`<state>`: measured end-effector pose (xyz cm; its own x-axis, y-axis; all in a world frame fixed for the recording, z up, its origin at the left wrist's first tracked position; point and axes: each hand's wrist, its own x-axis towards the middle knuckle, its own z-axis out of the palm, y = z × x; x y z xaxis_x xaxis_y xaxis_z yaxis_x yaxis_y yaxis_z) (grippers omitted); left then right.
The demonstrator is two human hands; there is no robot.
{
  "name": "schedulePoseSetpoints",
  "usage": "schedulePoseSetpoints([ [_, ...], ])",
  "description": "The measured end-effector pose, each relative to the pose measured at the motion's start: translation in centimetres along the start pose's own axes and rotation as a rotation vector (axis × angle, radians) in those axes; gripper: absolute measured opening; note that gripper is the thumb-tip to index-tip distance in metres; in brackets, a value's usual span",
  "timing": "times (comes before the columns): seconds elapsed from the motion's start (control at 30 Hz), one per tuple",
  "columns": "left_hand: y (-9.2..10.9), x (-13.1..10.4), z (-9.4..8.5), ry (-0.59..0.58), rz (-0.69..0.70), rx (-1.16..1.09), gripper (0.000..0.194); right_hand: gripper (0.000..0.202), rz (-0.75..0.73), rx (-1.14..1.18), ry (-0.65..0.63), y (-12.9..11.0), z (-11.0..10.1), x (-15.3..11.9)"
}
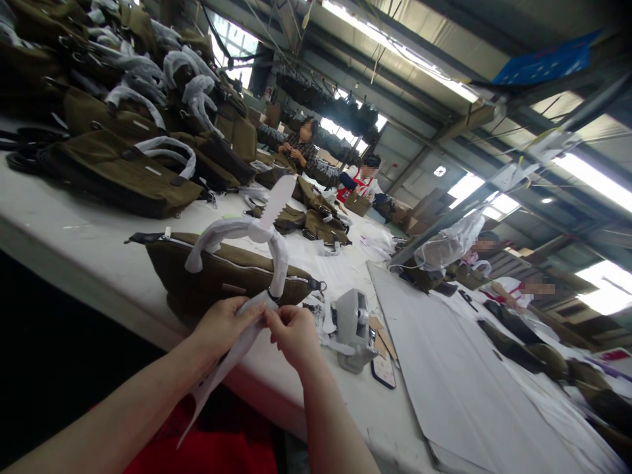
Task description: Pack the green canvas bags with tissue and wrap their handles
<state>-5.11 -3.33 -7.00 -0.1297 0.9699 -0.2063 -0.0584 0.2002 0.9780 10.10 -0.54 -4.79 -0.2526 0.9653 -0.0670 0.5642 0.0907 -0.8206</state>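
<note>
An olive handbag (pixel 232 266) with a silver zipper stands upright on the table in front of me. White wrapping covers its arched handle (pixel 279 263), and a loose flap (pixel 277 201) sticks up from the top. At the near handle's base, my left hand (pixel 224 326) grips a long white wrapping strip (pixel 234 352), thumb on top; the strip's tail hangs below the table edge. My right hand (pixel 295 332) is closed in a pinch beside it, fingertips at the strip's upper end. What exactly lies between those fingertips is too small to make out.
A grey tape dispenser (pixel 353 329) and a phone (pixel 384 370) sit right of the bag. Piled olive bags (pixel 123 164) fill the far left. A large grey board (pixel 459 355) covers the right side. Several people work farther along the tables.
</note>
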Motion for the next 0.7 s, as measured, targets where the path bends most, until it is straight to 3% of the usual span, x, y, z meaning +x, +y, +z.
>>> schedulePoseSetpoints([
  [0.1, 0.0, -0.1, 0.0, -0.036, 0.043, 0.005, 0.049, 0.043, 0.041, -0.01, -0.063, 0.1, -0.4, 0.0],
  [0.27, -0.2, -0.2, -0.1, -0.085, -0.009, -0.14, 0.048, 0.056, 0.12, -0.081, -0.068, 0.4, -0.9, 0.4],
  [0.4, -0.3, -0.1, -0.2, -0.167, -0.06, -0.3, 0.043, 0.052, 0.072, 0.176, -0.119, 1.9, 0.0, 1.1],
  [0.57, -0.7, 1.3, -0.9, -0.214, -0.383, -0.375, 0.045, 0.047, -0.037, 0.474, -0.043, 4.2, 1.9, 1.7],
  [0.7, -0.3, 1.9, -1.0, -0.446, -0.58, -0.63, 0.039, 0.039, -0.041, 0.426, 0.056, 5.3, 2.7, 1.8],
])
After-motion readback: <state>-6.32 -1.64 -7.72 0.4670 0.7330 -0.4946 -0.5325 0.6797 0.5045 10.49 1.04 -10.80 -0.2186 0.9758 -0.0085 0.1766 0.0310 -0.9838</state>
